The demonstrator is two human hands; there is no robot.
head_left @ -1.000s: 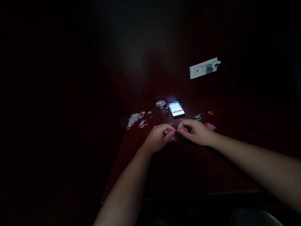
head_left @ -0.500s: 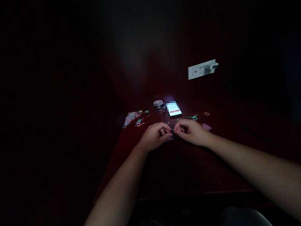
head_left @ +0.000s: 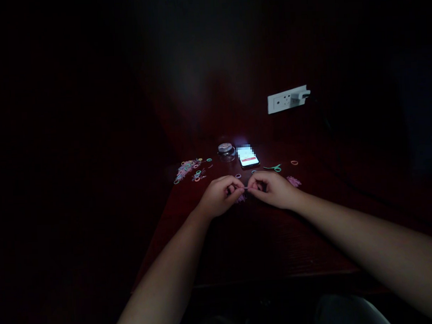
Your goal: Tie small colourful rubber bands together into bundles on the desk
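Note:
Between the fingertips of both hands stretches a small purplish elastic band (head_left: pixel 245 188), thin and short. My left hand (head_left: pixel 219 196) pinches its left end with thumb and forefinger. The other end is pinched by my right hand (head_left: pixel 275 190), the two hands nearly touching. Partly hidden beneath the left fingers lies a small heap of purple bands (head_left: pixel 240 199). A pink heap of bands (head_left: pixel 293 181) sits beside the right wrist. Just beyond the hands are a purple ring (head_left: pixel 238 176) and a green looped piece with a straight tail (head_left: pixel 277 169).
On the dark red table (head_left: pixel 254 245), a multicoloured pile of small elastic bands (head_left: pixel 187 168) lies at the left. A round clear container (head_left: pixel 226 152) and a lit phone (head_left: pixel 249 160) stand at the back. An orange ring (head_left: pixel 294 162) lies right. The wall holds a socket (head_left: pixel 287 100) with a plug.
The hands keep their pinch on the band, with only slight finger movement. The whole view has shifted a little, so things appear slightly further left.

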